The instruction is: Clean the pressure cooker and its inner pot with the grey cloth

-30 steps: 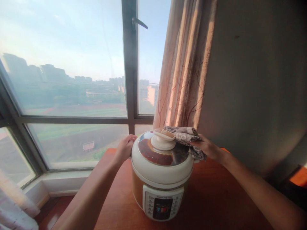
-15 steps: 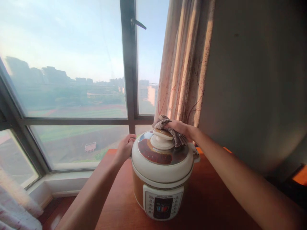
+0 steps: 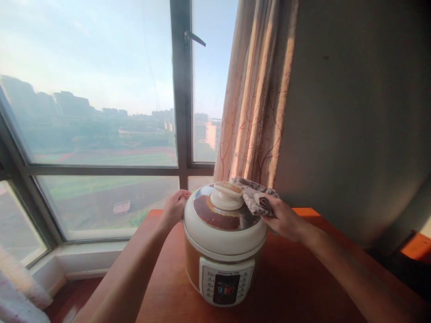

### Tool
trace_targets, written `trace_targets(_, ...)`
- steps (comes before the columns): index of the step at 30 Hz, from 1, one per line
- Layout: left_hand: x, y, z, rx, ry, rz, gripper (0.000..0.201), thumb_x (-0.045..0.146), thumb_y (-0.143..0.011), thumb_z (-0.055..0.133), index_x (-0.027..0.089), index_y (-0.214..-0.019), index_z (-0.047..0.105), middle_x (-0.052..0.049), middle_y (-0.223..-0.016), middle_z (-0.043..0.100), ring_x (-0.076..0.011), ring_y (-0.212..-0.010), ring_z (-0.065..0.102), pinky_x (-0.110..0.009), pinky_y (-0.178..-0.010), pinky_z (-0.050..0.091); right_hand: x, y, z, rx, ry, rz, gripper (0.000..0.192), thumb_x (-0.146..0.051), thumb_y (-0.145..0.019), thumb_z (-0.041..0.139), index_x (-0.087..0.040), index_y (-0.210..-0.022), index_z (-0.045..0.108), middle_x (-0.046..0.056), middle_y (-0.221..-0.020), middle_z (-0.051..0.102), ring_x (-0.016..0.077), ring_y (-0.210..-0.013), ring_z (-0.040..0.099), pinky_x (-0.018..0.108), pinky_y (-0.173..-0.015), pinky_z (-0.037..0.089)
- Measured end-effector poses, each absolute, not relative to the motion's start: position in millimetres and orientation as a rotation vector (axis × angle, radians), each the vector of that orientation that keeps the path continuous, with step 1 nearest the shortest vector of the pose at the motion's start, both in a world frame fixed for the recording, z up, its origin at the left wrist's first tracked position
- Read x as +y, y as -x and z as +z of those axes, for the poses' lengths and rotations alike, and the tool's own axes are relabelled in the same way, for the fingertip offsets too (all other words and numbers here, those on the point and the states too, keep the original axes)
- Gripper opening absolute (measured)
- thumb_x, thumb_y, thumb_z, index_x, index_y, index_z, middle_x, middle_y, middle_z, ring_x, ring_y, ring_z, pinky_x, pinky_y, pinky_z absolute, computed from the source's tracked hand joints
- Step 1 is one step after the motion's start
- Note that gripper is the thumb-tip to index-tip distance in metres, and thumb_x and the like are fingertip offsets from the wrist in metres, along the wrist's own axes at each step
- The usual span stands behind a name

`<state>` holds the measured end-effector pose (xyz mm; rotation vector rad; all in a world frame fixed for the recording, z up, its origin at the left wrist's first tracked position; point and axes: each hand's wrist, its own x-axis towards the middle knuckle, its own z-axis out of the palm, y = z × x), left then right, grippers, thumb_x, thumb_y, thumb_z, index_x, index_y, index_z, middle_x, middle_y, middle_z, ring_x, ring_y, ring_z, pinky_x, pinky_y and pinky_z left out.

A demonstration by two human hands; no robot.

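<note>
A white and brown electric pressure cooker point(image 3: 225, 244) stands on the wooden table, its control panel facing me. Its lid has a shiny top and a raised knob handle point(image 3: 228, 193). At the cooker's left side, my left hand point(image 3: 175, 206) is closed against the upper edge, where a side handle may be; its fingertips are partly hidden. My right hand point(image 3: 281, 216) grips a patterned grey-brown cloth point(image 3: 257, 197), which lies against the right part of the lid beside the knob.
The reddish-brown table point(image 3: 164, 278) reaches toward the window point(image 3: 101, 112) ahead. A long patterned curtain point(image 3: 252, 112) hangs behind the cooker, next to a dark wall point(image 3: 353, 134). More curtain fabric point(image 3: 20, 287) hangs at the lower left.
My right hand has moved with the cloth off the knob, rightward and down to the lid's right side. My left hand stays at the cooker's left side. The view has shifted slightly.
</note>
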<state>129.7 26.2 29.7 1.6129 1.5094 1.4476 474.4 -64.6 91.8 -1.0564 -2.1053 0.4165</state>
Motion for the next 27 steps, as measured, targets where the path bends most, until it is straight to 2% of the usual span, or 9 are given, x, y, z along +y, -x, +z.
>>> trace_targets(3, 25, -130, 30, 1.519, -1.616, 1.448, 0.028, 0.033, -0.072, 0.046, 0.019, -0.08, 0.068, -0.005, -0.073, 0.071, -0.0244, -0.076, 0.065, -0.032, -0.065, 0.046, -94, -476, 77, -2.296, 1.056, 0.087, 0.075, -0.017, -0.074, 0.059, -0.019, -0.148, 0.05, 0.011, -0.155, 0.047, 0.032, -0.145, 0.039, 0.053, -0.122, 0.026)
trace_targets(8, 29, -128, 28, 1.507, -1.636, 1.465, 0.028, 0.034, -0.071, 0.047, 0.019, -0.077, 0.069, -0.006, -0.076, 0.071, -0.0249, -0.079, 0.064, -0.032, -0.067, 0.046, -122, -446, 71, -2.306, 1.156, -0.095, 0.079, -0.02, -0.075, 0.058, -0.02, -0.153, 0.043, 0.009, -0.161, 0.038, 0.0315, -0.15, 0.029, 0.054, -0.123, 0.023)
trace_targets(11, 28, -129, 29, 1.497, -1.63, 1.47, 0.029, 0.035, -0.07, 0.047, 0.018, -0.077, 0.069, -0.006, -0.075, 0.071, -0.0251, -0.078, 0.064, -0.032, -0.067, 0.046, -119, -430, 77, -2.268, 1.282, -0.097, 0.082, -0.021, -0.072, 0.06, -0.018, -0.152, 0.044, 0.01, -0.161, 0.037, 0.0312, -0.149, 0.03, 0.053, -0.123, 0.021)
trace_targets(16, 25, -131, 32, 1.505, -1.646, 1.454, 0.031, 0.038, -0.071, 0.046, 0.018, -0.076, 0.069, -0.006, -0.075, 0.072, -0.0248, -0.075, 0.064, -0.034, -0.069, 0.046, -86, -433, 89, -2.235, 1.468, -0.059, 0.07, -0.028, -0.082, 0.054, -0.012, -0.15, 0.047, 0.013, -0.159, 0.042, 0.0294, -0.147, 0.036, 0.048, -0.121, 0.025)
trace_targets(20, 23, -132, 34, 1.508, -1.65, 1.447, 0.031, 0.037, -0.071, 0.045, 0.018, -0.076, 0.069, -0.006, -0.073, 0.071, -0.0244, -0.074, 0.064, -0.034, -0.067, 0.046, -54, -441, 99, -2.21, 1.58, -0.033, 0.068, -0.027, -0.083, 0.052, -0.011, -0.149, 0.046, 0.014, -0.156, 0.045, 0.0297, -0.144, 0.04, 0.046, -0.12, 0.029)
trace_targets(23, 23, -132, 33, 1.508, -1.643, 1.46, 0.029, 0.035, -0.07, 0.044, 0.018, -0.075, 0.068, -0.006, -0.074, 0.07, -0.0244, -0.075, 0.064, -0.033, -0.068, 0.046, -45, -440, 106, -2.24, 1.617, -0.02, 0.069, -0.028, -0.082, 0.052, -0.01, -0.149, 0.045, 0.016, -0.154, 0.047, 0.0301, -0.142, 0.043, 0.044, -0.118, 0.032)
trace_targets(27, 24, -132, 32, 1.479, -1.64, 1.474, 0.028, 0.034, -0.069, 0.045, 0.019, -0.074, 0.068, -0.005, -0.071, 0.069, -0.025, -0.076, 0.063, -0.034, -0.069, 0.047, -57, -433, 109, -2.32, 1.556, -0.091, 0.074, -0.027, -0.08, 0.054, -0.007, -0.151, 0.043, 0.017, -0.156, 0.044, 0.0314, -0.143, 0.041, 0.046, -0.12, 0.03)
